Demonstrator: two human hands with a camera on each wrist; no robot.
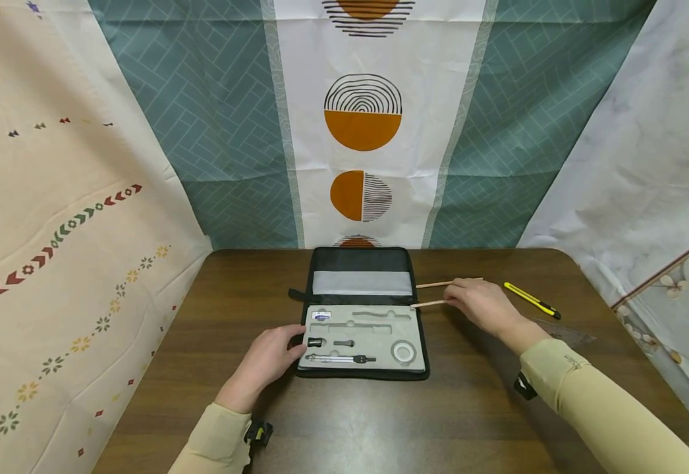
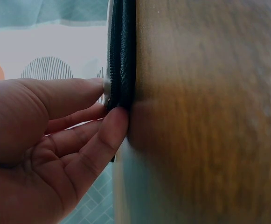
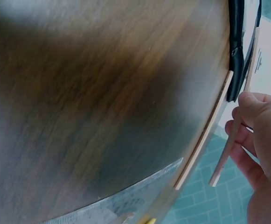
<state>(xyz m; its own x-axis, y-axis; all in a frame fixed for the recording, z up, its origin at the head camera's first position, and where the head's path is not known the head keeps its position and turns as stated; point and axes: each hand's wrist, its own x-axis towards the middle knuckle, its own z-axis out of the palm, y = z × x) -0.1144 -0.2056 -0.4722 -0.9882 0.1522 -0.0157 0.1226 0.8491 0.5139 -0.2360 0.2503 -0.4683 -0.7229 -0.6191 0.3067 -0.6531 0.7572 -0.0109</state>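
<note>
Right hand point(image 1: 482, 303) pinches a wooden stick point(image 1: 430, 303), long axis running leftward, tip right at the open case point(image 1: 368, 374); a second stick point(image 1: 436, 284) lies just beyond that hand. Left hand point(image 1: 269, 359), nearer the case, pinches its edge, the compass point(image 1: 344, 359) just rightward.

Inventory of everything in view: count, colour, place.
Table: 1, brown, centre
Cloths: 3, cream, teal/white, white; around table
Case: 1, black, on table
Tray: 1, pale grey, in case
Labelled block: 1, white-blue, tray's far left
Compass: 1, silver-black, tray's near edge
Small parts: 2, dark, beyond compass
Ring shape: 1, whitish, tray's near right
Sticks: 2, pale wood; one held, one on table
Knife: 1, yellow-black, table's right
Ruler: 1, transparent, near knife
Wrist devices: 2, black, wrists
Sleeves: 2, pale yellow, forearms
Left hand: 1, bare, on case edge
Right hand: 1, bare, holding stick
</note>
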